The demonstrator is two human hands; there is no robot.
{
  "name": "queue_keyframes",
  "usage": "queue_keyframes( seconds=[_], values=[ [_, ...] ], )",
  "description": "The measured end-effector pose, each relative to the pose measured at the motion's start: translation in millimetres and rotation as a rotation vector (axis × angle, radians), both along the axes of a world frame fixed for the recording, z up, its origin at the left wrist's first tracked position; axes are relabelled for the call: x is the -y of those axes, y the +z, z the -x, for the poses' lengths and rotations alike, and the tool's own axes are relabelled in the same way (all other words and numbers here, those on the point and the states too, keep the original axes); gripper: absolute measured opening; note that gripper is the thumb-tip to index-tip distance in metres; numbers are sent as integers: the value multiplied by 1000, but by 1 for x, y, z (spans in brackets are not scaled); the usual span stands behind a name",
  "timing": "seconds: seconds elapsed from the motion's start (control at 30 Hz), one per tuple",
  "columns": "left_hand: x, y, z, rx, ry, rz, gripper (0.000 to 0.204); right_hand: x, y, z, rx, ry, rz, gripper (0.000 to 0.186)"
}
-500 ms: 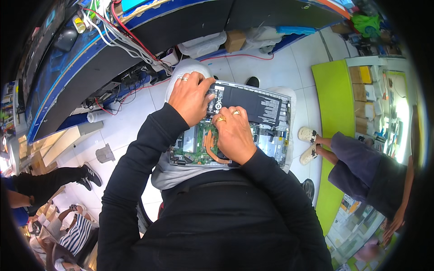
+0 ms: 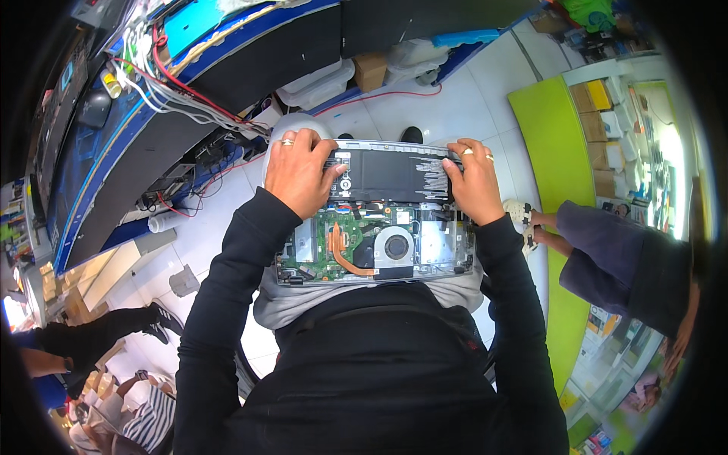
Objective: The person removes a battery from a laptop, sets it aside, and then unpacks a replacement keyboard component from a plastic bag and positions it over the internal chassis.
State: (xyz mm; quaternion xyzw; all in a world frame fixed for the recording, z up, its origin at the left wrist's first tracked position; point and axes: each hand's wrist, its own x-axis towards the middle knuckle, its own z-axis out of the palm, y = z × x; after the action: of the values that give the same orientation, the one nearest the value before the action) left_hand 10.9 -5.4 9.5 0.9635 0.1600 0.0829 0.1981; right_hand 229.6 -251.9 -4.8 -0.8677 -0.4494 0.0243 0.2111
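An opened laptop base (image 2: 437,231) rests across my lap with its insides facing up. Along its far side lies a flat black battery (image 2: 385,174). Nearer to me are a green circuit board (image 2: 317,262), a copper heat pipe (image 2: 338,254) and a round cooling fan (image 2: 395,246). My left hand (image 2: 299,173) grips the far left corner, thumb over the battery's left end and fingers curled at the far edge. At the far right corner my right hand (image 2: 478,182) does the same, its thumb by the battery's right end. The fingertips beyond the edge are partly hidden.
A blue-edged counter (image 2: 121,163) with bundled cables (image 2: 163,91) curves along the far left. Under it stand clear plastic tubs (image 2: 317,85) and a cardboard box (image 2: 370,73). To the right is a lime-green panel (image 2: 550,152), with a person's legs (image 2: 595,258) beside it.
My right hand has moved from the battery's near edge to the laptop's far right corner, uncovering the fan. My left hand stays at the far left corner.
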Motion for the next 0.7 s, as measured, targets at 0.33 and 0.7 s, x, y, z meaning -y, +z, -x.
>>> queue_keyframes(
  seconds=[0.33, 0.7],
  values=[
    [-3, -5, -29, -10, -39, -56, 42, -2, -3, -22, -93, -17, 73, 33],
    [-14, 54, -52, -234, -195, 151, 55, 8, 35, -25, -347, -8, -27, 36]
  ],
)
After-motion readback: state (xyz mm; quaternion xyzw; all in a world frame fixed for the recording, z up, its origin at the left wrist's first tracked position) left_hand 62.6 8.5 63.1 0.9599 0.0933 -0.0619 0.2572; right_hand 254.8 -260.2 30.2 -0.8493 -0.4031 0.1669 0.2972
